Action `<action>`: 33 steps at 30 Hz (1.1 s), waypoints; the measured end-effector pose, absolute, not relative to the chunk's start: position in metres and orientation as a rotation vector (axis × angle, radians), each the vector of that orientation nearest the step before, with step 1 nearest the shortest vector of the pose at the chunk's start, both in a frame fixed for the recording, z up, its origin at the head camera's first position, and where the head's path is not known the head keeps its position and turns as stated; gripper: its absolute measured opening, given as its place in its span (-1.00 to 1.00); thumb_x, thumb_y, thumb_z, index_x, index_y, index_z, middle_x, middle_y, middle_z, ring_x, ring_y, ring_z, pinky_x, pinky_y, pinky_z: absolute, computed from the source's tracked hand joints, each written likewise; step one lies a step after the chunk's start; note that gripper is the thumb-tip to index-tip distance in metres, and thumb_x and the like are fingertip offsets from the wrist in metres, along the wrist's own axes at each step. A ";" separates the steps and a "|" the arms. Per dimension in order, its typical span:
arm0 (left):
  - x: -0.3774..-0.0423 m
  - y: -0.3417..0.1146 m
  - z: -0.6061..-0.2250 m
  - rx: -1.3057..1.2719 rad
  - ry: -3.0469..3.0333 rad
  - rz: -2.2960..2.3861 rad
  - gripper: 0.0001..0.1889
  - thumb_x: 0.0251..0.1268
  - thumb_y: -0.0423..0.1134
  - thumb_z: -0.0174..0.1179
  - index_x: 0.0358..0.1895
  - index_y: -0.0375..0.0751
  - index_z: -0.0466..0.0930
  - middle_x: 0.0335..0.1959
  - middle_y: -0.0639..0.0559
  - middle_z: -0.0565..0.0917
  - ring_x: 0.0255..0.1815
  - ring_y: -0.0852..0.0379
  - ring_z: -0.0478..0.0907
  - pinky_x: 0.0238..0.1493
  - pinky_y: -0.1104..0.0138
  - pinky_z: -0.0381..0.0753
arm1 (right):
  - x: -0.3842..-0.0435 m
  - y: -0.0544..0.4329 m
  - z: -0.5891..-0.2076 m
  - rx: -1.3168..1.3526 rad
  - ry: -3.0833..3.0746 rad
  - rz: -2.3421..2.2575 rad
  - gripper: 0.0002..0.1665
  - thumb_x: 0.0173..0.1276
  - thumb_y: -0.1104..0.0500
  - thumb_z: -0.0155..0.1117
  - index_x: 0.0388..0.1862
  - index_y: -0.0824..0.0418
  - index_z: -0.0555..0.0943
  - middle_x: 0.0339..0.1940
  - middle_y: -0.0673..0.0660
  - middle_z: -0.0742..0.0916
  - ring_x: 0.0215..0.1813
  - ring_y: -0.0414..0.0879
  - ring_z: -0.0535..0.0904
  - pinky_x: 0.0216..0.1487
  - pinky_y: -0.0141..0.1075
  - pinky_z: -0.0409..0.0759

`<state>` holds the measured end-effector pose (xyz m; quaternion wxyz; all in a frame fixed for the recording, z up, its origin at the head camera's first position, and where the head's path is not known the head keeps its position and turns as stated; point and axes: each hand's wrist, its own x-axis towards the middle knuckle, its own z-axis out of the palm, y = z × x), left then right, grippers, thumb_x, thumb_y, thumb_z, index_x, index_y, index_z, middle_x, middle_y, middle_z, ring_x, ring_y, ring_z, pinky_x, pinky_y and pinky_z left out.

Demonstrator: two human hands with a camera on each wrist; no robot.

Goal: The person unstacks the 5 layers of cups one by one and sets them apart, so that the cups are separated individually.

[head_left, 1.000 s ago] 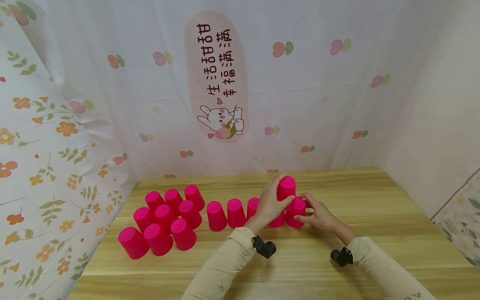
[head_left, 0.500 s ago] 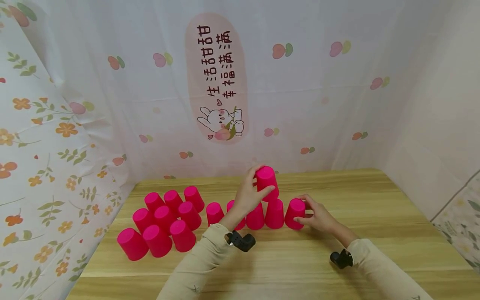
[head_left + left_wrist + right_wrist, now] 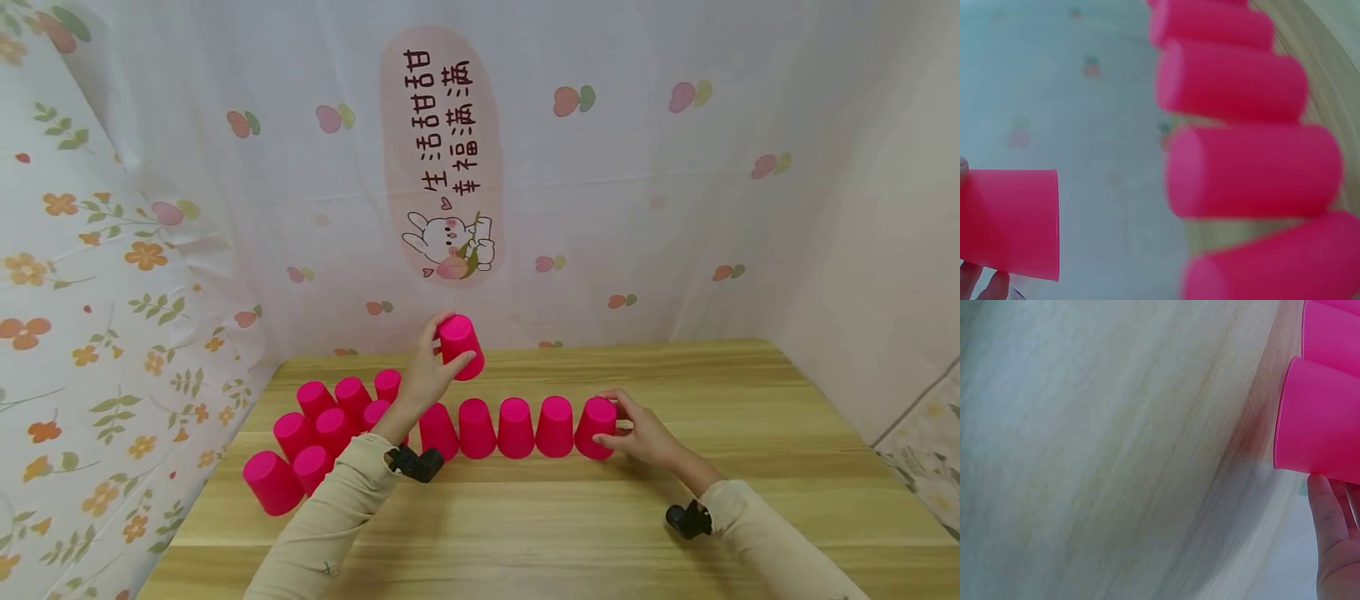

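Observation:
Upside down above the left end of a row, a bright pink cup [image 3: 463, 350] is gripped between the thumb and fingers of my left hand [image 3: 426, 379]. In the left wrist view this raised cup [image 3: 1010, 222] is apart from the row. My right hand [image 3: 641, 432] holds the side of the rightmost cup [image 3: 595, 432], which stands inverted on the table; the right wrist view shows a finger [image 3: 1325, 509] touching this cup [image 3: 1322, 428]. More inverted cups, such as the middle one [image 3: 515, 429], stand to its left in a line.
Behind my left forearm, several more inverted pink cups [image 3: 272, 483] stand in a block at the table's left side, partly hidden. The wood-grain table [image 3: 570, 533] ends at a patterned cloth backdrop [image 3: 600, 217].
My left hand has lifted its cup from above the row's right end and carried it left and up. My right hand stays at the rightmost cup.

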<state>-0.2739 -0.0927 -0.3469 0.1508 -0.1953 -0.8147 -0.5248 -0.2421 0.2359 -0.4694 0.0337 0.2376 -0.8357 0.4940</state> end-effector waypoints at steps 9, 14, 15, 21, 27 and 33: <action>-0.289 -0.118 -0.377 -0.272 -2.424 -1.447 -0.36 -0.01 -0.38 0.27 0.20 -0.22 0.21 0.05 -0.19 0.41 0.01 -0.11 0.39 -0.07 0.09 0.48 | -0.233 0.228 -0.454 0.737 -2.577 1.487 -0.37 -0.02 0.38 0.35 0.03 0.35 0.27 -0.13 0.31 0.54 -0.15 0.21 0.52 -0.26 -0.16 0.58; -0.296 -0.125 -0.388 -0.219 -2.502 -1.351 -0.37 -0.01 -0.40 0.26 0.18 -0.29 0.21 0.02 -0.24 0.42 -0.03 -0.15 0.41 -0.08 0.06 0.47 | -0.225 0.224 -0.441 0.722 -2.585 1.480 -0.39 -0.03 0.42 0.33 0.00 0.40 0.27 -0.16 0.32 0.54 -0.16 0.23 0.52 -0.26 -0.14 0.58; -0.297 -0.125 -0.390 -0.201 -2.519 -1.334 -0.37 -0.02 -0.40 0.26 0.18 -0.30 0.21 0.02 -0.25 0.42 -0.03 -0.16 0.41 -0.07 0.06 0.46 | -0.225 0.223 -0.440 0.719 -2.587 1.477 -0.39 -0.03 0.43 0.33 0.00 0.40 0.27 -0.16 0.32 0.54 -0.17 0.22 0.52 -0.26 -0.15 0.58; -0.306 -0.129 -0.404 -0.125 -2.616 -1.268 -0.37 -0.05 -0.39 0.29 0.14 -0.34 0.21 0.00 -0.26 0.42 -0.04 -0.17 0.41 -0.04 0.06 0.44 | -0.224 0.224 -0.439 0.722 -2.582 1.485 -0.39 -0.04 0.44 0.33 -0.01 0.39 0.27 -0.19 0.32 0.55 -0.17 0.24 0.52 -0.27 -0.16 0.58; -0.311 -0.129 -0.411 -0.120 -2.707 -1.235 -0.39 -0.08 -0.40 0.30 0.10 -0.36 0.24 -0.01 -0.27 0.42 -0.01 -0.18 0.40 -0.04 0.05 0.44 | -0.225 0.224 -0.440 0.738 -2.582 1.494 -0.39 -0.02 0.42 0.33 0.00 0.40 0.26 -0.19 0.33 0.55 -0.17 0.24 0.52 -0.27 -0.19 0.59; -0.310 -0.131 -0.416 -0.093 -2.837 -1.236 -0.39 -0.07 -0.39 0.29 0.10 -0.34 0.23 -0.02 -0.30 0.43 -0.06 -0.20 0.41 -0.11 0.05 0.47 | -0.225 0.224 -0.440 0.729 -2.588 1.488 -0.39 -0.03 0.43 0.33 -0.01 0.41 0.27 -0.18 0.33 0.55 -0.17 0.24 0.52 -0.27 -0.19 0.59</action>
